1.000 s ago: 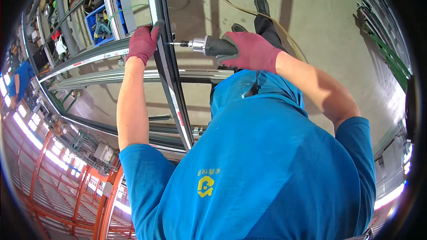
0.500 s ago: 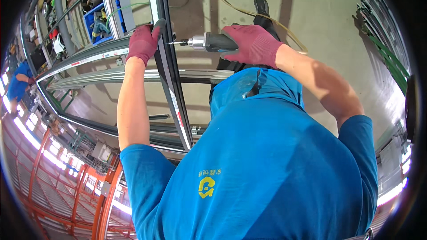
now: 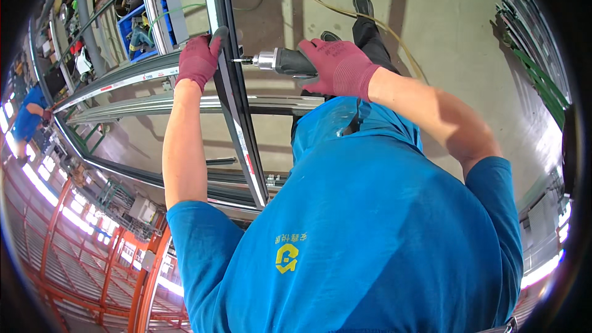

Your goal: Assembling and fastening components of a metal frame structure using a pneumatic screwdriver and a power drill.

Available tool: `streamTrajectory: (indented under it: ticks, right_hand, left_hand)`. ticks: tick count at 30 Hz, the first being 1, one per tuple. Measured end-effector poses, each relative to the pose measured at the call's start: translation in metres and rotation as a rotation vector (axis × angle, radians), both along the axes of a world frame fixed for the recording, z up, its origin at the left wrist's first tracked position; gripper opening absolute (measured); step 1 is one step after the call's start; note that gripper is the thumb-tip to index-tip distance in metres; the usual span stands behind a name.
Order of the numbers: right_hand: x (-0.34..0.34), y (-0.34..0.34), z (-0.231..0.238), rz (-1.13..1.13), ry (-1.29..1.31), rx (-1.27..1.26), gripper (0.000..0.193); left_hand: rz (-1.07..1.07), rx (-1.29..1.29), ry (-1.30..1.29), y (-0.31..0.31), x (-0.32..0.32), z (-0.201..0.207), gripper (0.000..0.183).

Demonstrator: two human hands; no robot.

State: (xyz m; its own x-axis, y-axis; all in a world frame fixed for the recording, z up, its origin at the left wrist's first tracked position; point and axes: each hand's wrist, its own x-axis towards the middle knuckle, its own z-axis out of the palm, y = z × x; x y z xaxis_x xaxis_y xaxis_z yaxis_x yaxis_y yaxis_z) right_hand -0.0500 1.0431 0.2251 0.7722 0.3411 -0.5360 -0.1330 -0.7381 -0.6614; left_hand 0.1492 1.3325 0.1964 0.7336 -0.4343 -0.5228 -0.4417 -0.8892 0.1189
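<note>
Silver-black power driver (image 3: 285,61), pointing left, bit (image 3: 247,60) at long dark frame bar (image 3: 239,102)

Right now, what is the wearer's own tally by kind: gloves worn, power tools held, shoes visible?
Maroon-and-grey knitted gloves: 2
Silver-and-black cylindrical power driver: 1
Black shoes: 2
Total: 5

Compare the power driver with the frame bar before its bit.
The power driver is short; the frame bar is long. The driver lies level in the picture; the bar runs steeply. The right grip holds the driver; the left grip touches the bar. Both have dark surfaces.
</note>
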Motion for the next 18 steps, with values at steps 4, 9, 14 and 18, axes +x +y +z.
streamTrajectory:
  ticks: [4, 9, 14, 18]
  right_hand:
    - [-0.008, 0.001, -0.01, 0.001, -0.021, -0.003, 0.077]
    - [-0.028, -0.018, -0.013, -0.225, -0.088, 0.094, 0.07]
    - [-0.048, -0.043, 0.013, -0.348, 0.071, 0.265, 0.056]
    - [-0.041, -0.037, 0.037, -0.249, 0.11, 0.378, 0.06]
  left_hand:
    - [-0.022, -0.053, -0.052, 0.008, -0.001, 0.003, 0.062]
    - [0.784, -1.188, 0.035, 0.021, -0.019, 0.033, 0.032]
    - [1.056, -1.381, 0.104, 0.013, -0.116, 0.053, 0.04]
    - [1.328, -1.533, 0.175, -0.032, -0.176, 0.039, 0.04]
